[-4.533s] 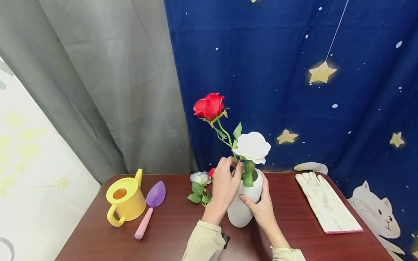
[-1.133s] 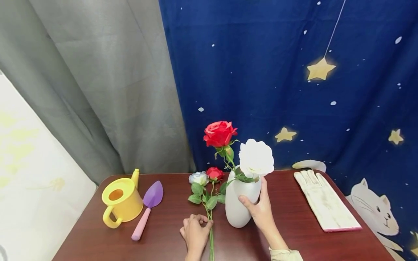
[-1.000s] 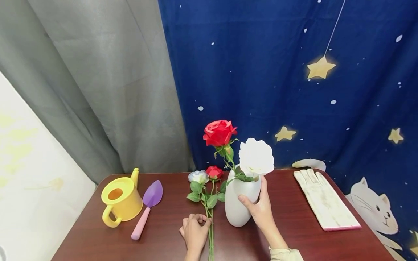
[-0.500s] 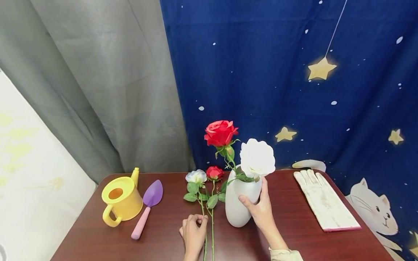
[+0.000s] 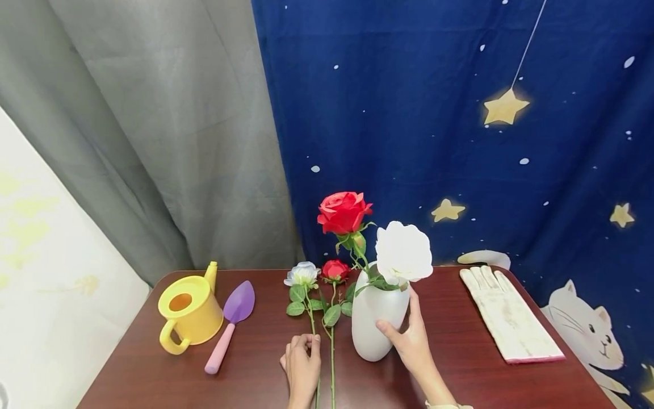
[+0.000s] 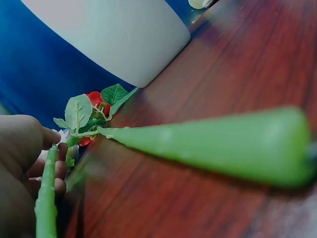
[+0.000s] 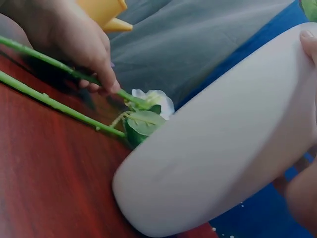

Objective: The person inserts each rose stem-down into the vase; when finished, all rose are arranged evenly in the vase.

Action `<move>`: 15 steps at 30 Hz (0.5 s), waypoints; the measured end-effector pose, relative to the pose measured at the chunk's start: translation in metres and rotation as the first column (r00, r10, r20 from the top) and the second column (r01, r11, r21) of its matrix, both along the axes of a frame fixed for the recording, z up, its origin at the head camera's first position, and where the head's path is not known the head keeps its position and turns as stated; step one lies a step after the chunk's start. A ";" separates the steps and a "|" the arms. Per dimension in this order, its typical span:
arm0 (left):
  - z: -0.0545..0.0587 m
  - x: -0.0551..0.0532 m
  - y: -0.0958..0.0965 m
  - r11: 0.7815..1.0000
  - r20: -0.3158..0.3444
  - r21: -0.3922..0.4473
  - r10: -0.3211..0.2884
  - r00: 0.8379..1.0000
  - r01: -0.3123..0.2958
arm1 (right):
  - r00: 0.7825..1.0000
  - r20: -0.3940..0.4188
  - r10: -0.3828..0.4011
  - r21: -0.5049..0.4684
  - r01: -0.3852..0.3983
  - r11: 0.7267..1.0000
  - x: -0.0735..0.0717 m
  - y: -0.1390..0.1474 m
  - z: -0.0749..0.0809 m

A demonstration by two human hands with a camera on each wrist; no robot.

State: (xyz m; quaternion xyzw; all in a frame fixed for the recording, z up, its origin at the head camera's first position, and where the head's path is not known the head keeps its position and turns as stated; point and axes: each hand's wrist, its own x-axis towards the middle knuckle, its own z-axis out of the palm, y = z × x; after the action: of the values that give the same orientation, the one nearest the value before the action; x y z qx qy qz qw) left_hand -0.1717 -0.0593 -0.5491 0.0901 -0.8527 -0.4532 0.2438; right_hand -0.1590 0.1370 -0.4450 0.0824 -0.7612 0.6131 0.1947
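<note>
My left hand (image 5: 302, 366) pinches the green stem of a pale blue-white flower (image 5: 302, 274) between thumb and fingers, low over the table. In the left wrist view that stem (image 6: 45, 198) runs past the thumb toward the camera. Beside it lies a smaller red rose (image 5: 335, 271), its stem apart from my fingers. My right hand (image 5: 413, 343) holds the white vase (image 5: 372, 335) from its right side, thumb across the front. Out of the vase's mouth rise a large red rose (image 5: 344, 213), leaning left, and a white rose (image 5: 403, 251) on the right.
A yellow watering can (image 5: 196, 318) and a purple trowel (image 5: 239, 304) with a pink handle stand and lie at the left of the brown table (image 5: 265, 386). Off to the right is a whitish work glove (image 5: 511, 318). Curtains (image 5: 204, 142) hang behind the table.
My left hand left the red rose's stem at the vase and came down to the table flowers. The pale flower has since shifted left, away from the small red rose. My right hand still holds the vase.
</note>
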 end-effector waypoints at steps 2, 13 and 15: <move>0.000 0.000 0.000 1.000 -0.010 0.009 0.012 1.000 -0.012 | 1.000 0.003 0.009 0.008 -0.009 1.000 0.002 0.000 0.006; 0.005 -0.004 -0.013 0.990 -0.051 0.138 -0.003 0.999 0.010 | 1.000 -0.015 0.015 0.056 -0.014 0.998 0.005 0.002 0.016; 0.011 -0.005 -0.017 0.988 -0.065 0.156 -0.003 0.998 0.013 | 1.000 -0.020 0.017 0.071 -0.016 0.997 0.005 0.002 0.017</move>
State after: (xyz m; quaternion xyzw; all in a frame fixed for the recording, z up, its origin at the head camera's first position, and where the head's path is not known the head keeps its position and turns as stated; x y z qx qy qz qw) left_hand -0.1771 -0.0768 -0.5382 0.0908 -0.8065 -0.5223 0.2618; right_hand -0.1541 0.1393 -0.4278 0.1017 -0.7799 0.5863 0.1942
